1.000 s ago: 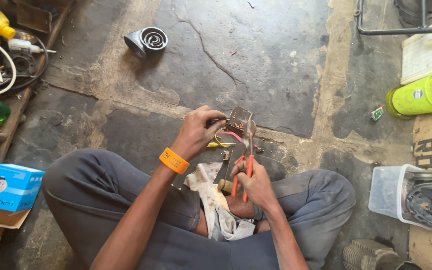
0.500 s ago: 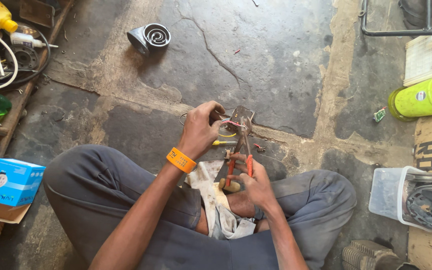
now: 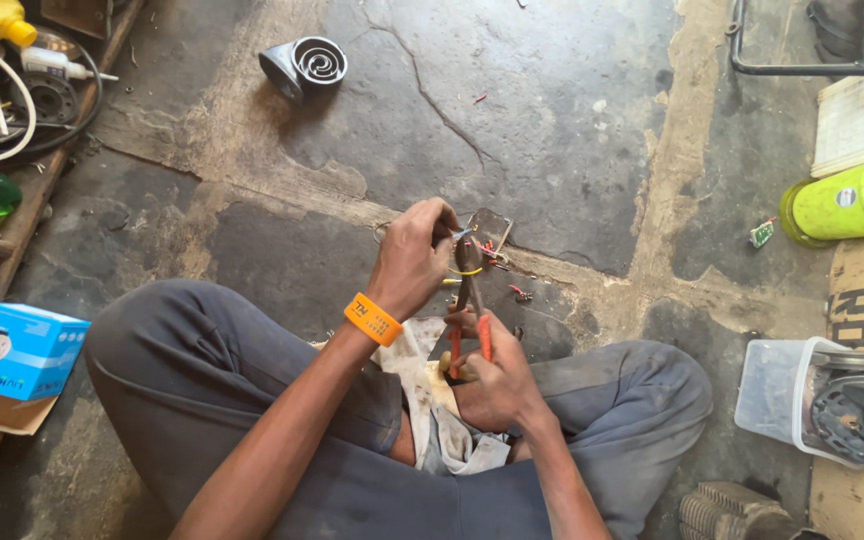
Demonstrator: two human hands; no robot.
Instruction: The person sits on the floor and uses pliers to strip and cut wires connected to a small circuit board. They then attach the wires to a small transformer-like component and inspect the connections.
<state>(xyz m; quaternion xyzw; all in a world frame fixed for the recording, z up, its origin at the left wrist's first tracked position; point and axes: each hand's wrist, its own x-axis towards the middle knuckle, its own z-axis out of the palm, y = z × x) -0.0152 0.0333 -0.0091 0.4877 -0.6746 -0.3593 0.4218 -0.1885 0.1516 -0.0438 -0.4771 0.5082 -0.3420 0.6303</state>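
The left hand (image 3: pixel 414 255), wearing an orange wristband (image 3: pixel 373 319), pinches a small wired part (image 3: pixel 464 234) just above the pliers (image 3: pixel 468 300). The right hand (image 3: pixel 492 378) is clamped on the pliers' red handles, jaws up at the part. Left of the pliers lies a blue box (image 3: pixel 14 350); right, a clear plastic tub (image 3: pixel 784 395).

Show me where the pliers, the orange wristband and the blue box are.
pliers (image 3: pixel 469 300): head view, on the metal part just above the red handles.
orange wristband (image 3: pixel 373 319): head view, middle of the band.
blue box (image 3: pixel 17 350): head view, its top face.
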